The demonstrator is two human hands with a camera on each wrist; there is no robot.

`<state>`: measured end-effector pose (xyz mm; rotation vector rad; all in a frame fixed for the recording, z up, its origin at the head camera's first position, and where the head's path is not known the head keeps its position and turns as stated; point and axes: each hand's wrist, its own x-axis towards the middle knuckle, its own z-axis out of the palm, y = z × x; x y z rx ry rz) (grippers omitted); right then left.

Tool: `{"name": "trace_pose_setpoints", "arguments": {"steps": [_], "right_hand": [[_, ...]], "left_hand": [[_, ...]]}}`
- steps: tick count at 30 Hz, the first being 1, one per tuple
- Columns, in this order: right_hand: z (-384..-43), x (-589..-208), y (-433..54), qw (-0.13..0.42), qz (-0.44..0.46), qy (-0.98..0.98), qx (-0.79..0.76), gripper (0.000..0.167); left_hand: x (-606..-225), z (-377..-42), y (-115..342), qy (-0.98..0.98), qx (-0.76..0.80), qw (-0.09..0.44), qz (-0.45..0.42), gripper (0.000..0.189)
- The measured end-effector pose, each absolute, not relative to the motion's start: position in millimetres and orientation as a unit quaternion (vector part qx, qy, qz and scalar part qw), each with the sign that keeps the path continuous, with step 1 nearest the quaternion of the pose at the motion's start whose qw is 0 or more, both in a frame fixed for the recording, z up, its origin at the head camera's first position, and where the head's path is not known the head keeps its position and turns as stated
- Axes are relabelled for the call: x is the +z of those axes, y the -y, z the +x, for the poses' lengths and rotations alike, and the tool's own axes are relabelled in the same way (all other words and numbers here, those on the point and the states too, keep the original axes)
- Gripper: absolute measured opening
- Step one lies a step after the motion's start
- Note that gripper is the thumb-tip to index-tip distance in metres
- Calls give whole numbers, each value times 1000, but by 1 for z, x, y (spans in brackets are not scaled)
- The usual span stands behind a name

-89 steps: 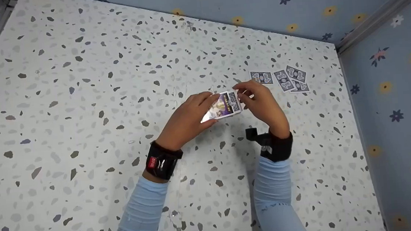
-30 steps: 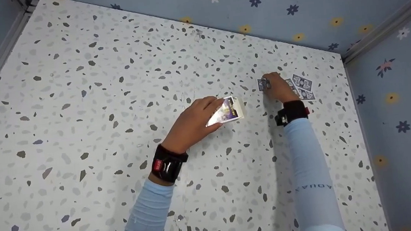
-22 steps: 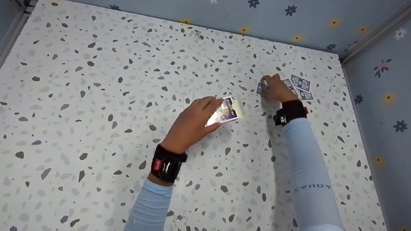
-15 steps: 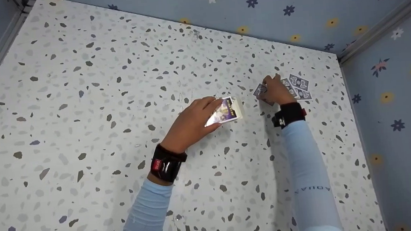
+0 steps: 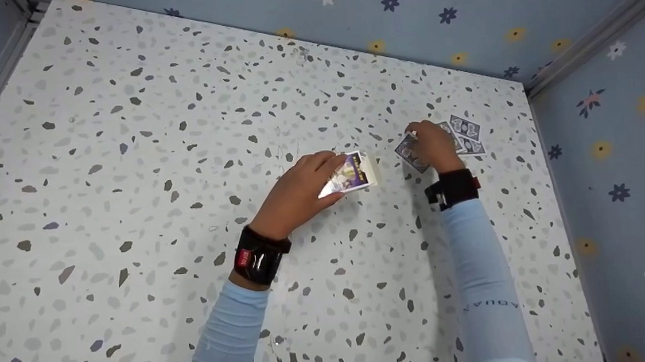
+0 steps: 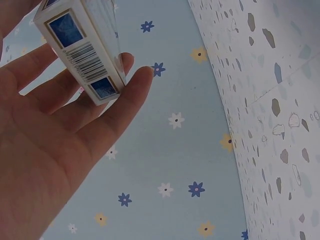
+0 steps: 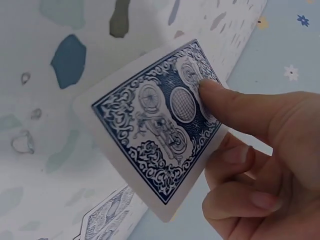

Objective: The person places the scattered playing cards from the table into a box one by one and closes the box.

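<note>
My left hand [image 5: 300, 191] grips a card box [image 5: 350, 173] with a bright printed front and a pale flap hanging out at its right end. In the left wrist view, the box's narrow white side [image 6: 82, 57] bears a barcode and blue panels, with fingers and thumb on either edge. Farther right, my right hand [image 5: 434, 143] pinches one playing card [image 7: 160, 120] between thumb and curled fingers, its blue patterned back showing motorcycles. That card [image 5: 408, 154] is tilted in the grasp. Beside this hand lie a few loose playing cards [image 5: 466, 128], back up; the hand partly covers one.
Both hands are over a white speckled table [image 5: 151, 131]. Blue flowered walls [image 5: 391, 26] rise along its far and right edges. Black straps [image 5: 259, 255] with cameras circle both wrists.
My right hand has left the box's mouth, moved right to the loose cards and picked up the leftmost one, turning it. The left hand keeps hold of the box, whose flap now sticks out.
</note>
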<state>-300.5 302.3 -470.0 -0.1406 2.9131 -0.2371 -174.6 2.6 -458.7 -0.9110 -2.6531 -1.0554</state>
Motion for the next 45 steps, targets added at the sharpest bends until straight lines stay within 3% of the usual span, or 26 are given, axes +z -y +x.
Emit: {"name": "trace_pose_setpoints", "arguments": {"steps": [8, 15, 32, 38, 45], "right_hand": [[-290, -461, -298, 103, -38, -987, -120, 33], [-271, -443, -291, 28, -19, -984, -174, 30], [-221, -412, -269, -70, 38, -911, -404, 35], [-213, -406, -262, -56, 4, -881, -470, 50], [-208, -401, -257, -11, -2, -825, -565, 51]], "left_hand": [[-458, -175, -3, 883, -349, 70, -307, 56], [-459, -174, -3, 879, -354, 75, -311, 56], [-459, -174, -4, 879, -349, 88, -312, 55], [-457, -175, -5, 883, -342, 83, -312, 58], [-457, -175, -5, 885, -347, 76, -300, 57]]}}
